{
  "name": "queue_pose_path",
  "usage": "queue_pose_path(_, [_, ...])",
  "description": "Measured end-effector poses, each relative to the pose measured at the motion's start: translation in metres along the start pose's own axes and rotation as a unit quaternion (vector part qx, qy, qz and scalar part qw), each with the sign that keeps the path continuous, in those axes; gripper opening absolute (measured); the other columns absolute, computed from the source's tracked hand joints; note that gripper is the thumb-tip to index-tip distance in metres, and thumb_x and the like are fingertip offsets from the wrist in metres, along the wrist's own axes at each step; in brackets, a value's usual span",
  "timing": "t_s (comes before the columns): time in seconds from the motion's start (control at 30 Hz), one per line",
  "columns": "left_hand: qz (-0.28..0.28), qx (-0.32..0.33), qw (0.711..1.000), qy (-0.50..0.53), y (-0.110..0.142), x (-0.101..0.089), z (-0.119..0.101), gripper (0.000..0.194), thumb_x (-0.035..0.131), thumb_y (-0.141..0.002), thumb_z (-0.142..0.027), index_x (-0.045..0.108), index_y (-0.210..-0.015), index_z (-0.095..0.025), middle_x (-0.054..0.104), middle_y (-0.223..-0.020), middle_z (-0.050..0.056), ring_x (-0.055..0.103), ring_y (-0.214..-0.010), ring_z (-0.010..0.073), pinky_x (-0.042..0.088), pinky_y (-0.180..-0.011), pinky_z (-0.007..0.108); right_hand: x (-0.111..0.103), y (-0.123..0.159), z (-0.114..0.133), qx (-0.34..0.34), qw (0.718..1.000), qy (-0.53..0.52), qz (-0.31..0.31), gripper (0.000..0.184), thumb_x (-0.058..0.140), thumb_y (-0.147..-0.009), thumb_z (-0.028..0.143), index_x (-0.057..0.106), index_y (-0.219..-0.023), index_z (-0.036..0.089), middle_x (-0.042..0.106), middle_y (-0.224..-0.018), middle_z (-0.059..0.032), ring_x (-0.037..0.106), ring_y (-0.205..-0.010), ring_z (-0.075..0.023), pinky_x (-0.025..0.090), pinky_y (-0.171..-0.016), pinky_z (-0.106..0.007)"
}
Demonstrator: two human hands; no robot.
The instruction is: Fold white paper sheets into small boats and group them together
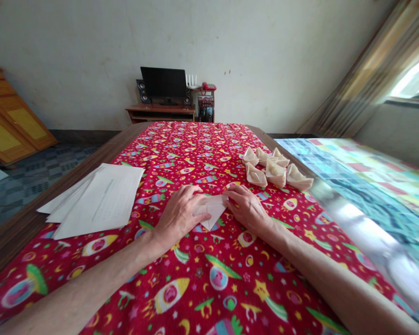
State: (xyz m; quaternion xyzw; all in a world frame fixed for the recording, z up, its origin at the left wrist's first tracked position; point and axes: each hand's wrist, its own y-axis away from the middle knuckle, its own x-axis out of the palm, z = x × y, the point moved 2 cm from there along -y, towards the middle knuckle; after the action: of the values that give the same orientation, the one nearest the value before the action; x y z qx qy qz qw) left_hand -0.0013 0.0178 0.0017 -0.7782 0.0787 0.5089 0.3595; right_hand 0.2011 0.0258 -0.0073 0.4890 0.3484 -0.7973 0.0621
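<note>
A folded white paper piece (213, 213) lies on the red rocket-patterned cloth (202, 279) in front of me. My left hand (181, 211) lies over its left side, fingers bent and pressing down on it. My right hand (246, 207) rests on its right edge, fingertips pinching the paper's upper corner. Both hands hold the same piece against the cloth. Part of the paper is hidden under my fingers.
A stack of white sheets (97, 200) lies to the left. Several folded paper boats (274, 170) sit at the back right. A bed with a coloured check cover (363, 186) borders the table's right side. A desk with a monitor (164, 86) stands by the far wall.
</note>
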Motion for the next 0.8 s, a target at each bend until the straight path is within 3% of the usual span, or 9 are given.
queue_pose_path(0.13, [0.009,-0.015,1.000,0.002,0.000,0.002,0.001,0.036,0.074,-0.071,-0.035,0.056,-0.099,-0.020,0.059,-0.101,0.004,0.054,-0.098,0.0239,0.045,-0.086,0.039,-0.001,0.001,0.001,-0.001,1.000,0.007,-0.012,0.017,0.052,-0.088,0.025,0.059,-0.103,0.020,0.060,-0.103,-0.0097,0.054,-0.096,-0.0220,0.045,-0.083,-0.035])
queue_pose_path(0.3, [0.006,-0.033,0.999,0.018,0.000,0.010,0.006,0.044,0.076,-0.068,-0.034,0.052,-0.102,-0.021,0.060,-0.099,0.004,0.056,-0.094,0.0241,0.047,-0.082,0.038,0.002,-0.002,0.001,0.007,1.000,0.029,0.000,0.035,0.062,-0.081,0.033,0.055,-0.113,0.022,0.059,-0.107,-0.0107,0.053,-0.099,-0.0246,0.043,-0.084,-0.039])
queue_pose_path(0.4, [0.000,-0.050,0.998,0.040,0.000,0.014,0.010,0.058,0.077,-0.067,-0.031,0.047,-0.116,-0.022,0.060,-0.102,0.004,0.057,-0.096,0.0232,0.047,-0.084,0.036,0.005,-0.009,-0.001,0.028,0.999,-0.016,0.026,0.032,0.066,-0.077,0.030,0.059,-0.108,0.020,0.062,-0.091,-0.0058,0.056,-0.085,-0.0198,0.044,-0.073,-0.031])
queue_pose_path(0.5, [0.013,-0.090,0.993,0.077,-0.003,0.015,0.016,0.063,0.078,-0.064,-0.030,0.048,-0.118,-0.023,0.062,-0.105,0.003,0.060,-0.096,0.0221,0.048,-0.082,0.034,0.008,-0.016,-0.005,0.076,0.992,-0.078,0.064,0.017,0.068,-0.074,0.024,0.065,-0.090,0.019,0.063,-0.078,-0.0011,0.057,-0.070,-0.0146,0.041,-0.061,-0.024])
queue_pose_path(0.63, [0.054,-0.131,0.981,0.132,-0.010,0.013,0.024,0.042,0.076,-0.065,-0.027,0.060,-0.104,-0.023,0.066,-0.096,0.000,0.062,-0.084,0.0180,0.048,-0.074,0.028,0.012,-0.017,-0.009,0.098,0.984,-0.134,0.067,0.004,0.067,-0.074,0.020,0.066,-0.078,0.018,0.063,-0.070,0.0012,0.056,-0.063,-0.0119,0.039,-0.057,-0.022])
queue_pose_path(0.8, [0.046,-0.113,0.980,0.160,-0.013,0.014,0.033,0.008,0.072,-0.069,-0.020,0.066,-0.074,-0.019,0.061,-0.072,-0.003,0.057,-0.066,0.0115,0.043,-0.060,0.020,0.012,-0.013,-0.006,0.021,0.994,-0.108,0.014,0.002,0.066,-0.076,0.017,0.064,-0.076,0.018,0.061,-0.073,-0.0005,0.054,-0.068,-0.0130,0.039,-0.062,-0.023])
